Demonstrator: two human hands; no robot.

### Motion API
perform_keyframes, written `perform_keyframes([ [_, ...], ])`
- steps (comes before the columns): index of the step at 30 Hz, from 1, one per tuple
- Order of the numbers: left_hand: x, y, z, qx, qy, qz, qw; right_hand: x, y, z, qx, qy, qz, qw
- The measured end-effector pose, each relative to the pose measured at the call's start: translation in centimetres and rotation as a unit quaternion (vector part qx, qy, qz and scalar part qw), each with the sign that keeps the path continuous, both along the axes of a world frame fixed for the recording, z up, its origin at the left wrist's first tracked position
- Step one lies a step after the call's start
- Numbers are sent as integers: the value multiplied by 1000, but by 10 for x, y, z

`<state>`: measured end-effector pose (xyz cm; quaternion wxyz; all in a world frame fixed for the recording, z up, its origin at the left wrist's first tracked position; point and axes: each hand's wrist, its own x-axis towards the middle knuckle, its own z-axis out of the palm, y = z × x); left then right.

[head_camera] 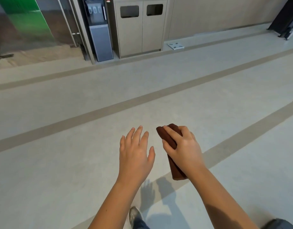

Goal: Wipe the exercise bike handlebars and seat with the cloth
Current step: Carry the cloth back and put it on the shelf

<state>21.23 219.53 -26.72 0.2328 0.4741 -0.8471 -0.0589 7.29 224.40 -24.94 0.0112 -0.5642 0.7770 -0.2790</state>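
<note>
Right hand [183, 146] grips folded cloth [175, 169], partly hiding it; left hand [135, 151] spread, empty.

Lobby: recycling bins [140, 28], water dispenser [99, 30].

Pale striped floor [92, 100], beige twin-door bin cabinet [140, 28] beyond.

Pretty bright, even indoor light from overhead, so the hands only throw soft grey shadows [159, 194] on the floor [59, 162] toward 6 o'clock, no real glare, whole shot a bit soft, and the wide lens bends the floor stripes and smears the 9 o'clock edge.
</note>
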Motion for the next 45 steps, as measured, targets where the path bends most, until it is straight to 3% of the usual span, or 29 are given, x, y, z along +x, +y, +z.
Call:
perform_keyframes([
  [15, -160, -285, 0, -66, -63, -36, 995, -148, -283, -19, 12, -42, -21, 999],
  [25, -300, -480, 22, -64, -58, -36, 996, -300, -485, 12, -66, -50, -31, 996],
  [30, -325, -571, 10, -51, -43, -14, 998, -329, -579, 6, -16, -74, 7, 997],
  [37, -337, -740, -11, -7, -44, -3, 999, -339, -752, -11, -18, -70, 20, 997],
  [45, -332, -943, 15, -20, -28, 8, 999, -340, -953, 9, -10, -80, 36, 996],
])
